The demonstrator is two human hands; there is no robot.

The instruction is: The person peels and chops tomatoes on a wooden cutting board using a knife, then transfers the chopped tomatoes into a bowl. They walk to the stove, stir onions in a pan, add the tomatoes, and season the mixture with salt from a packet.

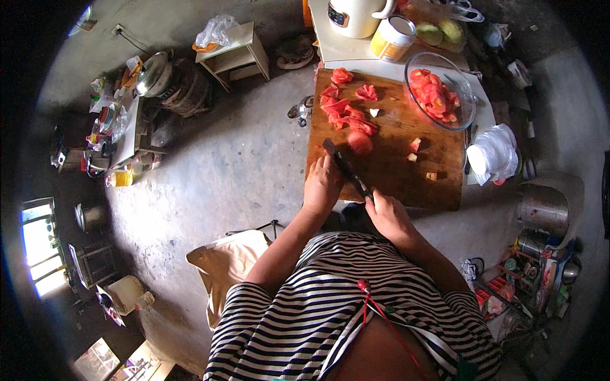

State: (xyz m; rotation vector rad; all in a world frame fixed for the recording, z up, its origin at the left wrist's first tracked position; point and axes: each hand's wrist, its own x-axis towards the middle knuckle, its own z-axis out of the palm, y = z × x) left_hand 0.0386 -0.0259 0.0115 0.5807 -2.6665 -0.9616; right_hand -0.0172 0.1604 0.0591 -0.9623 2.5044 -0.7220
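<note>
My right hand [390,215] grips the handle of a dark-bladed kitchen knife [350,171], which slants up and left over the near-left part of a wooden cutting board [391,178]. Close against the blade's left side is my left hand [321,186], its fingers curled. A little red shows by its palm, but whatever it may hold is hidden. Just beyond the knife tip lies a round red tomato piece [360,143]. Tomato skins [338,107] are strewn along the board's left side. Small cut-off tomato ends [413,156] lie towards the right.
A glass bowl [466,121] of tomato pieces [432,95] stands at the board's far right corner. Behind are a yellow-and-white tub [393,39] and a white electric kettle [355,19]. A white plastic bag [498,150] sits right. A cloth-covered seat [233,259] stands left of me.
</note>
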